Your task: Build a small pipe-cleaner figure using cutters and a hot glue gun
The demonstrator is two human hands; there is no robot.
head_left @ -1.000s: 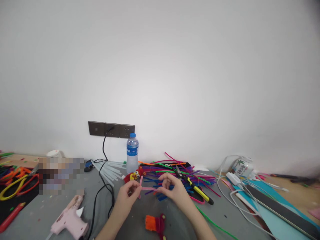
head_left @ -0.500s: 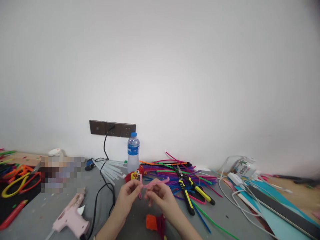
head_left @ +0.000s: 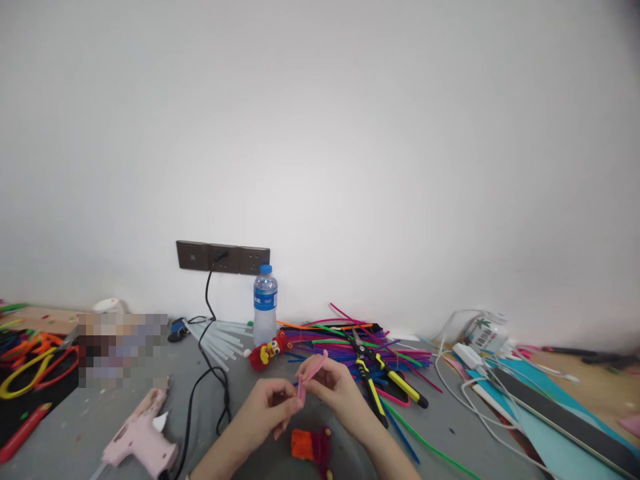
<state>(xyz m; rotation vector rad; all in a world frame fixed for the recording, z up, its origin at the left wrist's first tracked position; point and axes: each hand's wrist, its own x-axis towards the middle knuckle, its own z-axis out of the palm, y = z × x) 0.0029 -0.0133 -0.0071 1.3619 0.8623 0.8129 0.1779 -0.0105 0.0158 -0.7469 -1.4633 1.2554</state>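
- Water bottle (head_left: 265, 325): blue label (head_left: 265, 299) with small linked white rings; lettering too small to read.
- White container (head_left: 484, 335): palm-tree sign and barcode, digits unreadable.

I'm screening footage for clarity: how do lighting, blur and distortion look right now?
Head view: the wall is brightest mid-frame, dimming at the top-right corner; in the head view, the pink strip is slightly soft but readable; the head view's left has a pixelated patch, and its right side looks stretched and soft.

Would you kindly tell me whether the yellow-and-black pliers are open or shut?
Open: the pliers lie near the right hand with their two handles spread well apart.
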